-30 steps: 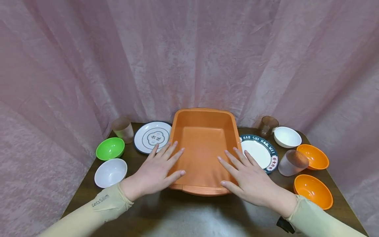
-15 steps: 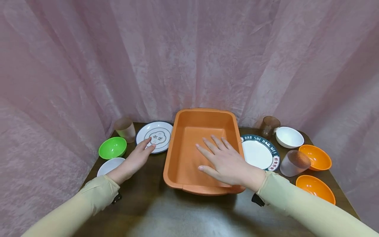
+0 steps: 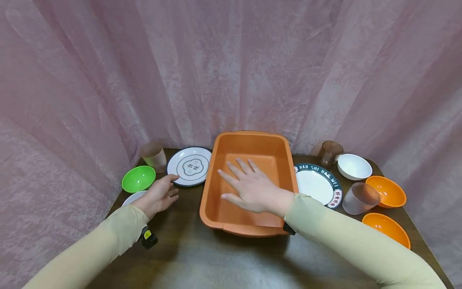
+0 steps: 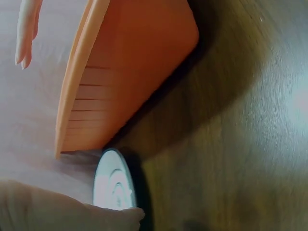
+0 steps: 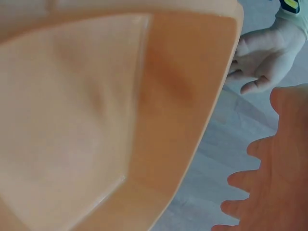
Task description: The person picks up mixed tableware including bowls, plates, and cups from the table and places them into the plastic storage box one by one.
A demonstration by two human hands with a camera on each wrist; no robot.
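Note:
An orange basin stands mid-table. Over it my right hand hovers with spread, straight fingers, holding nothing. Left of the basin, my left hand is in the air with relaxed fingers, also holding nothing. Beneath and behind that hand is a white bowl, mostly hidden. The thumb of the left hand points toward a white plate with a dark rim, and whether it touches cannot be seen. A green bowl sits just beyond. In the right wrist view, the palm of the left hand shows past the basin's rim.
On the left stands a frosted cup. To the right are a green-rimmed plate, a brown cup, a white bowl, another frosted cup and two orange bowls. A pink curtain hangs behind the table.
My left hand has moved left, off the basin toward the left bowls, and turned its palm inward. The right hand has shifted left over the basin. The dishes stand as before.

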